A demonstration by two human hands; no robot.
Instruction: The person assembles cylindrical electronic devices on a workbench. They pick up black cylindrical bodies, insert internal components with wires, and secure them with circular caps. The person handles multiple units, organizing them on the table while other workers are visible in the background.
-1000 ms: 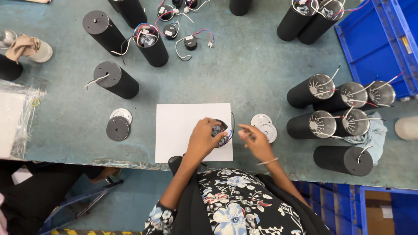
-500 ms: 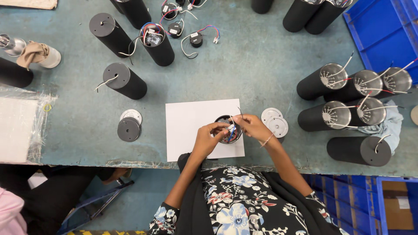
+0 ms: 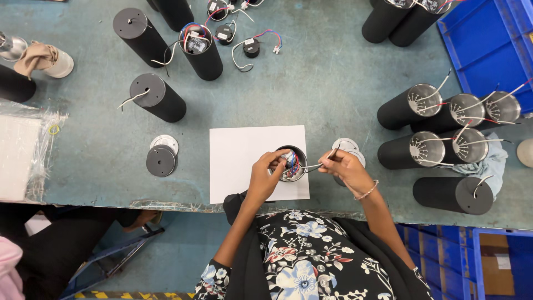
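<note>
- Grey-green workbench [image 3: 333, 89] is filling the view, its near edge running just in front of the person's flowered top.
- Left hand [image 3: 265, 178] is curling round the near rim of an open black cylinder housing [image 3: 291, 164], fingers closed on it; the housing is standing upright on a white sheet [image 3: 239, 161].
- Right hand [image 3: 345, 166] is pinching a thin metal tool [image 3: 322, 163], its tip reaching into the coloured wires [image 3: 291, 162] inside; the tip itself is too small to make out.
- Round discs [image 3: 347, 145] are lying partly hidden behind that hand.
- Farther right, black tubes [image 3: 413, 150] are lying with wires sticking out.
- Farthest, more tubes are being cut off by the top edge.
</note>
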